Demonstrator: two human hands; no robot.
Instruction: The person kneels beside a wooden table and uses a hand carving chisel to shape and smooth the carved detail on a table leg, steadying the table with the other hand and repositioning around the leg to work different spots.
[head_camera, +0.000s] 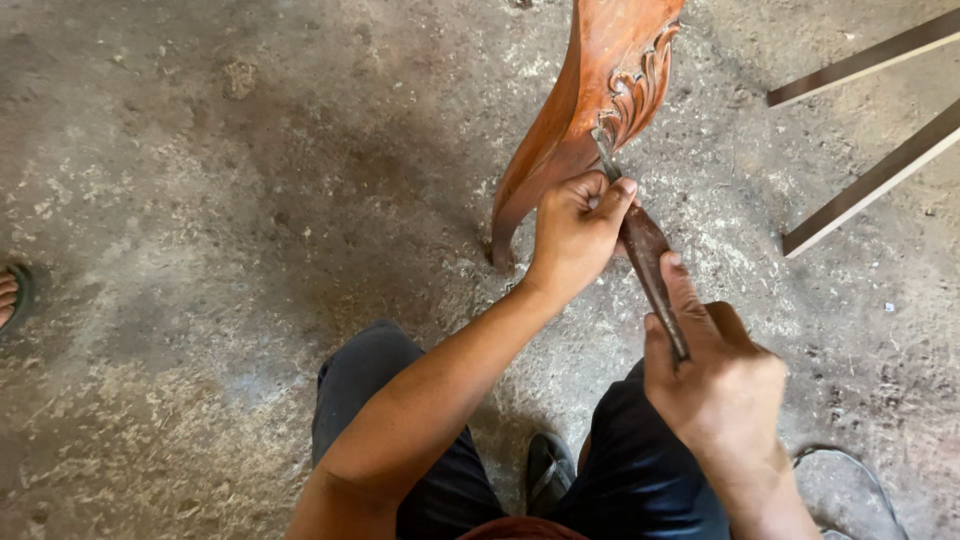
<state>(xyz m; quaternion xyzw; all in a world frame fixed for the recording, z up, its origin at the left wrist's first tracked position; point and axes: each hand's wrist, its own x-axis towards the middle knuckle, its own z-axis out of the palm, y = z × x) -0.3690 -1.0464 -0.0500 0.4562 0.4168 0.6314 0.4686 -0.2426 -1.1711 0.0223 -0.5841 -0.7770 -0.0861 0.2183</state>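
Nearest the camera are the person's knees in dark trousers (420, 440), with a dark sandal (549, 468) on the floor between them and a second sandal strap (850, 470) at the lower right.

The right hand (715, 375) rises from the lower right, wrist bent slightly inward, knuckles toward the camera. Its grip is pressed together around the rear end of a dark-handled chisel (650, 260), thumb laid straight along the handle and pointing up the tool.

The left forearm runs diagonally from the lower middle up to the right, the elbow low and the wrist nearly straight. The left hand (578, 232) is curled, its grip pinching the chisel just behind the metal blade, forefinger hooked over the shaft and thumb under it; the heel of the hand lies close against the wood.

The chisel slants up and to the left, its tip touching the leaf-shaped carving on a curved reddish-brown wooden furniture leg (570, 120). The leg stands on the floor (200, 200), which is concrete strewn with pale sawdust.

Farther right, two dark-edged wooden strips (870, 180) lie on the floor, well apart from the hands. At the left edge, someone's toes in a sandal (10, 295) show.
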